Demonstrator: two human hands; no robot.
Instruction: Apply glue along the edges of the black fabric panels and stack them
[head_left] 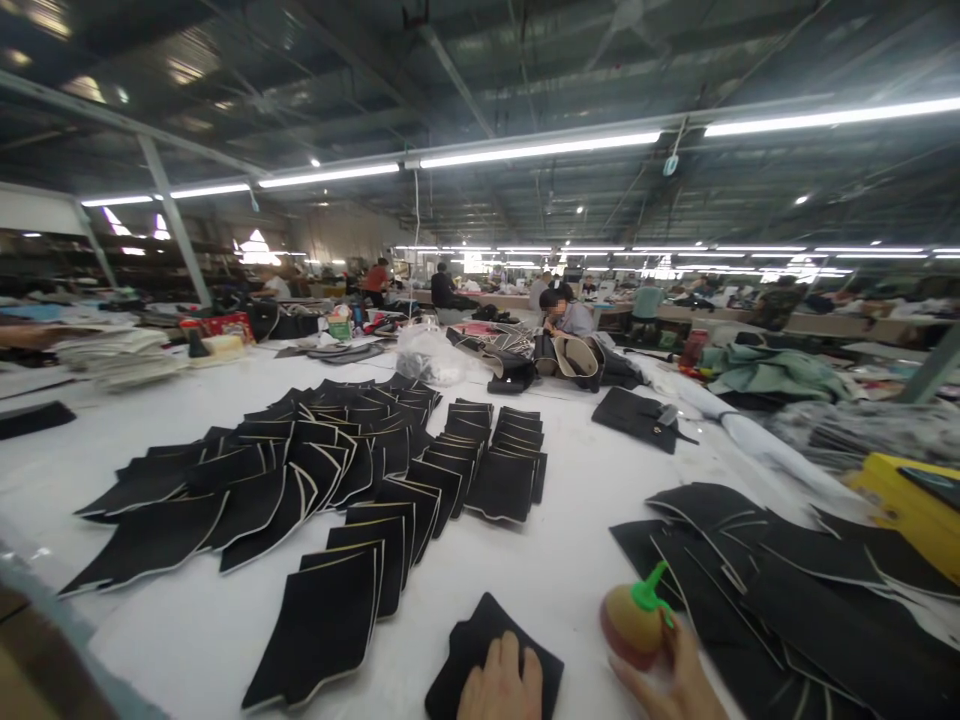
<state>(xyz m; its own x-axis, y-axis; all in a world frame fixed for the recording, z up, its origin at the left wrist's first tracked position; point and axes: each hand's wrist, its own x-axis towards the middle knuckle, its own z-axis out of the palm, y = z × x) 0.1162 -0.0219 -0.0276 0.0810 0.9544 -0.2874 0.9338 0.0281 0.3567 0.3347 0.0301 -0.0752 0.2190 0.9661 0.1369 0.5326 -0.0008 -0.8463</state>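
At the near edge of the table, my left hand lies with its fingers flat on a black cut panel, pressing it against the white surface. The panel looks like leather or a similar sheet. To the right, my right hand grips a round squeeze bottle with yellowish-brown contents and a green nozzle cap. The bottle is tilted, its nozzle pointing up and away from the panel. Just left of my left hand, overlapping black panels with pale edges run back in rows. The wrists are cut off by the frame's bottom.
A loose heap of black panels lies at the right, beside a yellow case. Farther back are a black flap piece, a clear plastic bag and a stack of pale sheets. A person bends over work beyond the table.
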